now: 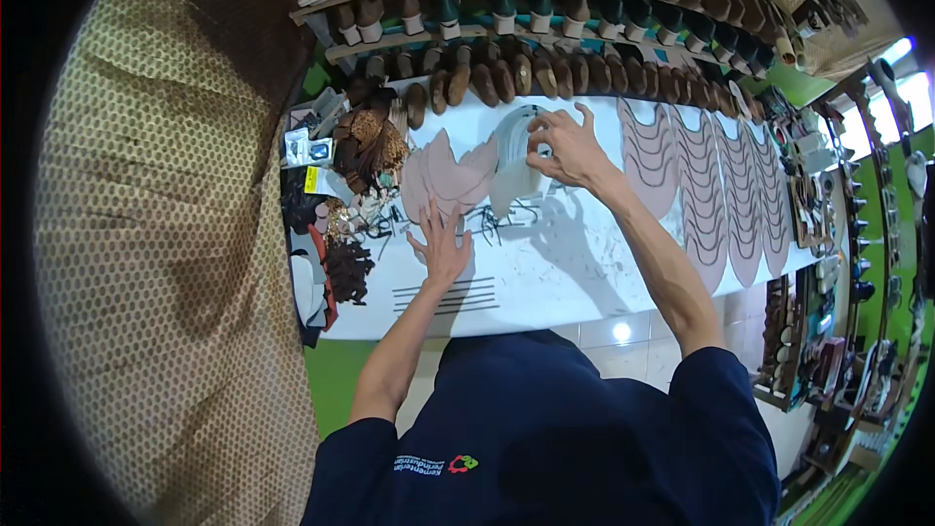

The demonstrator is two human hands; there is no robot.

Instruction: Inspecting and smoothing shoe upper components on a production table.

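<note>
Left hand (444,251) reaches over the white table (536,302) with its back up and fingers spread wide, the tips at the lower edge of some overlapping pink pieces (443,175); it has hold of nothing. Right hand (570,148) is half curled above the table, thumb and forefinger bent toward each other with a gap showing — whether anything thin is pinched there, I cannot tell.

From the left, a patterned curtain (175,234) hangs beside the table. At that end lie a packet (308,149), a brown bundle (365,136) and, nearer the person, a pile of dark brown bits (348,271). Next come the pink pieces, with several dark strips (467,299) in a row nearer the person. Right of the pink pieces, pale curved sheets (513,170) lie just beside and partly behind the right hand — small black scraps (502,222) are scattered near them. Farther right, dark-edged pieces (703,195) overlap in four columns. Beyond the table stands a rack (867,205).
</note>
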